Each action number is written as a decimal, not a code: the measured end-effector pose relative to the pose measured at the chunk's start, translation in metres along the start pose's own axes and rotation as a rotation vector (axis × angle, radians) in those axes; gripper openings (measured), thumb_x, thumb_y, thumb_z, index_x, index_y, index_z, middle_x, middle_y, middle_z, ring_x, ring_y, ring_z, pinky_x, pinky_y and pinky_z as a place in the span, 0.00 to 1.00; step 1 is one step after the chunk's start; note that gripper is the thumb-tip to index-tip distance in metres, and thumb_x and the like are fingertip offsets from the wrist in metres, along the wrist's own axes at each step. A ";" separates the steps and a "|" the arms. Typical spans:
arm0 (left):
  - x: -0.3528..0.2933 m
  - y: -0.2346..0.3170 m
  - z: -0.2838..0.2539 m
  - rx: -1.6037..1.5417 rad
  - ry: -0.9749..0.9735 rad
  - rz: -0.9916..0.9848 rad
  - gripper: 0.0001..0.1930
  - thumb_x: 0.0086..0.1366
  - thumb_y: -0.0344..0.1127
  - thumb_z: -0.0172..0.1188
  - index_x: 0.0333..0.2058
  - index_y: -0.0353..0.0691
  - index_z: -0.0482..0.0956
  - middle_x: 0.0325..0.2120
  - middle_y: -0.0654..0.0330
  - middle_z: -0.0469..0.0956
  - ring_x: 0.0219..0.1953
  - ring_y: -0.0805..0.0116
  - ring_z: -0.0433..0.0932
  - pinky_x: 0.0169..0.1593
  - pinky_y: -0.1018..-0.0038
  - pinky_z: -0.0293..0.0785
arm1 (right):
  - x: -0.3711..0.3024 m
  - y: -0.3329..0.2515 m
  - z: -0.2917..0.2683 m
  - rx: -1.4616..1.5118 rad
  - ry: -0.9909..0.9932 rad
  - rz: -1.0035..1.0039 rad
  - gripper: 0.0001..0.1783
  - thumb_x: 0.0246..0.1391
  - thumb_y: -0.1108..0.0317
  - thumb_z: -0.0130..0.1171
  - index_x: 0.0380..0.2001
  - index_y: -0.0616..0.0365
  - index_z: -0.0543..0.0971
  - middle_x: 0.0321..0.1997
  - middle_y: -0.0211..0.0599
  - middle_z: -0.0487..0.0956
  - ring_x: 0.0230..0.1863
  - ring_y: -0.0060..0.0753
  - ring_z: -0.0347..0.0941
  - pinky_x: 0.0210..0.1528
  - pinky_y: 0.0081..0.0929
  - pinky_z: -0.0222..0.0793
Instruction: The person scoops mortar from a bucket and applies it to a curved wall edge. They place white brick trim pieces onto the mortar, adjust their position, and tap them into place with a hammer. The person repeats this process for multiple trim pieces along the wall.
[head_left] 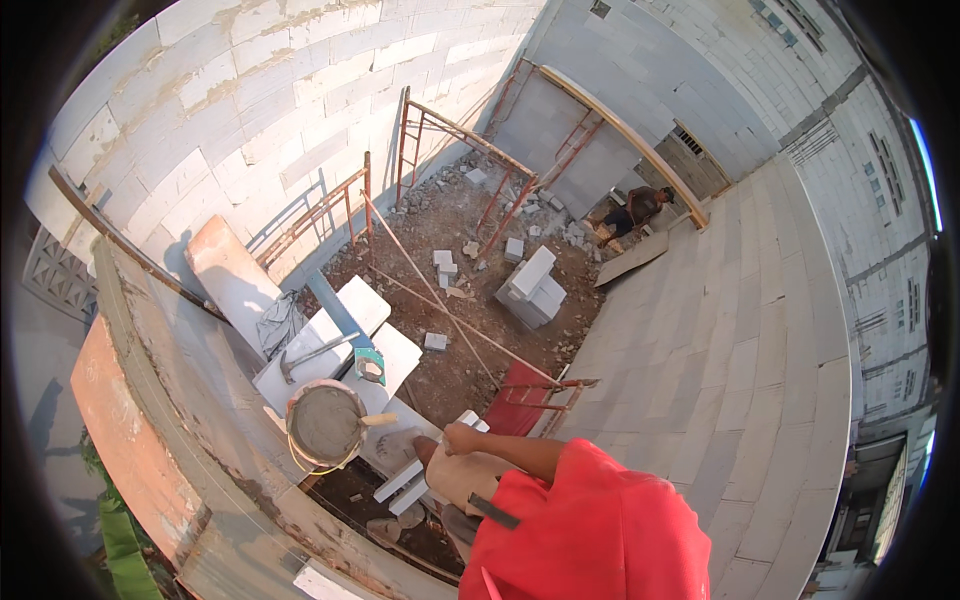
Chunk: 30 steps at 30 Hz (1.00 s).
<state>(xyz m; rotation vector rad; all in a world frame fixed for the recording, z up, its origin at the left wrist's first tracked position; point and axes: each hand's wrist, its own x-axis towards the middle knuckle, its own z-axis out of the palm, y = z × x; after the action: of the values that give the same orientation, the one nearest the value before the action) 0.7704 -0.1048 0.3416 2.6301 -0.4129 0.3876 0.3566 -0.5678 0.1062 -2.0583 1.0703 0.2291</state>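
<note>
**Full bucket of grey mortar stands left of the right hand**

At left, a hammer (pixel 325 349) lies across pale blocks (pixel 365 303). Just below it in view stands a round bucket (pixel 325 461), filled nearly to its rim with smooth grey mortar (pixel 327 422); a yellow bail loops along its lower side. A teal-edged tool (pixel 369 366) rests on the blocks beyond. Further right, the right hand (pixel 460 438) is at the bent leg; its fingers look curled, but whether they hold anything I cannot tell. The left hand is out of view. Stacked blocks (pixel 533 285) stand on the dirt floor.
</note>
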 end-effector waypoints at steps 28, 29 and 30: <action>-0.190 0.078 -0.140 -0.258 0.122 -0.683 0.15 0.69 0.38 0.61 0.50 0.39 0.80 0.40 0.51 0.85 0.48 0.42 0.81 0.53 0.51 0.75 | 0.004 -0.138 -0.067 -0.196 -0.744 -0.374 0.35 0.62 0.42 0.58 0.50 0.68 0.83 0.50 0.61 0.83 0.49 0.54 0.80 0.54 0.45 0.75; -0.209 0.084 -0.144 -0.208 0.180 -0.612 0.16 0.69 0.40 0.61 0.51 0.40 0.80 0.40 0.50 0.85 0.47 0.43 0.82 0.52 0.50 0.75 | 0.016 -0.160 -0.066 -0.246 -0.799 -0.430 0.35 0.63 0.42 0.57 0.50 0.69 0.83 0.49 0.61 0.83 0.49 0.54 0.80 0.54 0.44 0.75; -0.225 0.088 -0.145 -0.215 0.211 -0.666 0.17 0.70 0.41 0.60 0.53 0.41 0.79 0.41 0.50 0.86 0.47 0.43 0.82 0.52 0.51 0.76 | 0.026 -0.183 -0.059 -0.306 -0.854 -0.489 0.35 0.63 0.42 0.57 0.50 0.69 0.83 0.49 0.60 0.84 0.48 0.54 0.81 0.53 0.44 0.75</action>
<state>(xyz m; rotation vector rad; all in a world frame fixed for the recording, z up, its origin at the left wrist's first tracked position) 0.5050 -0.0619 0.4252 2.3104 0.4584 0.3614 0.5003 -0.5650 0.2371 -2.0712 0.0077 0.9524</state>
